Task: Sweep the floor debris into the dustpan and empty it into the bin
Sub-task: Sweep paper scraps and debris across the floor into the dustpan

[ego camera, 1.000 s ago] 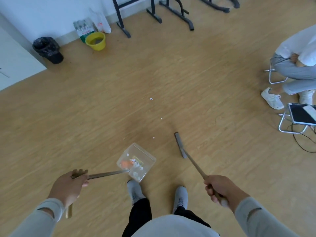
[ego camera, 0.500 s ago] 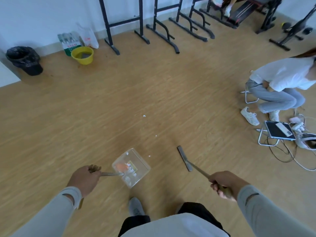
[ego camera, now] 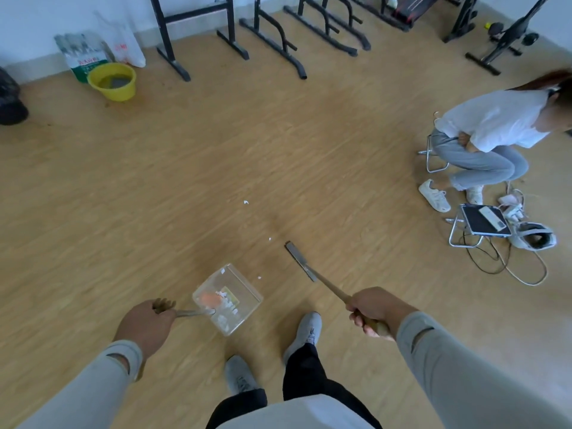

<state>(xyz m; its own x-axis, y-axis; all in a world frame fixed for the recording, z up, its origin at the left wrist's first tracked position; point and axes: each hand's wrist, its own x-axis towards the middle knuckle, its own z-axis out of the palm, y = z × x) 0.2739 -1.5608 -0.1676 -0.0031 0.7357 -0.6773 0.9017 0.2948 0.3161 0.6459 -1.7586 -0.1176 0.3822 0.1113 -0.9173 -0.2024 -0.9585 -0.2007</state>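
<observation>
Mid-sweep: left hand (ego camera: 145, 325) clamped round handle of clear dustpan (ego camera: 227, 298) at six o'clock, already holding orange and white debris; right hand (ego camera: 376, 309) gripping broom (ego camera: 301, 264). White scraps (ego camera: 246, 202) at twelve o'clock need drawing in. Bin (ego camera: 9, 102) far at ten o'clock. No legible writing.

1. A yellow basin (ego camera: 112, 81) beside the far wall; bags (ego camera: 81, 54) just behind it
2. Black metal frames (ego camera: 263, 35) along the wall
3. A seated person (ego camera: 492, 134) at right; a tablet (ego camera: 484, 220) and cables (ego camera: 507, 264) nearby
</observation>
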